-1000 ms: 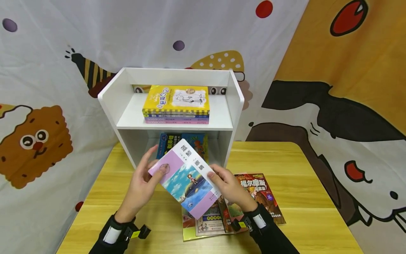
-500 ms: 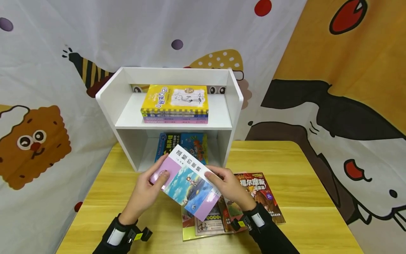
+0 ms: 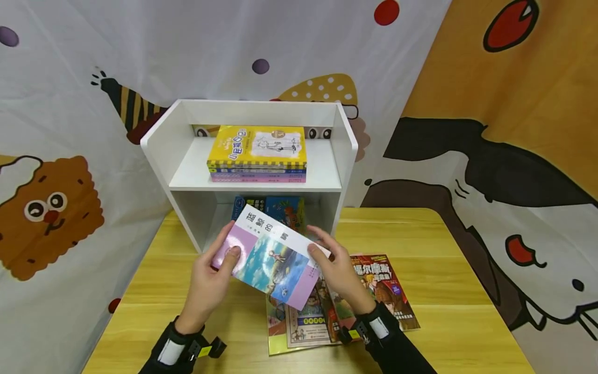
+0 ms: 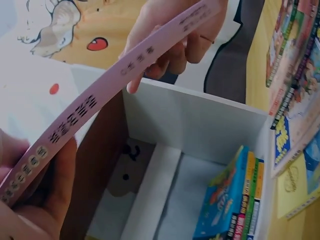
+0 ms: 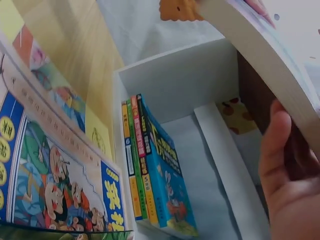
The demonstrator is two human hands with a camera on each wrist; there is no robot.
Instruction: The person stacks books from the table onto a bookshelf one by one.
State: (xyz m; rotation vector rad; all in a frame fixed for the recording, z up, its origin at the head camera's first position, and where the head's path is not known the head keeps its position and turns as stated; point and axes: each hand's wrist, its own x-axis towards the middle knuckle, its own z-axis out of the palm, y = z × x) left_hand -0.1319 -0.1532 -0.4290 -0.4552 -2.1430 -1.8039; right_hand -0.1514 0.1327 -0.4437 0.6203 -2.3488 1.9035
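Observation:
A thin paperback book with a white, lilac and blue sea-picture cover is held tilted in front of the white shelf. My left hand grips its left end, thumb on the cover. My right hand holds the right end between its thumb and the fingers behind, with the index finger lifted away from the cover. In the left wrist view the book's pink spine faces the camera; its page edges show in the right wrist view.
A white two-level bookshelf stands at the table's back. A yellow-topped book stack lies on its upper level; blue-covered books stand below. Several comics overlap on the wooden table, including a red-brown one at right.
The book first dipped, then came up and left, turning flatter. My right index finger has lifted and spread. The left hand keeps its grip.

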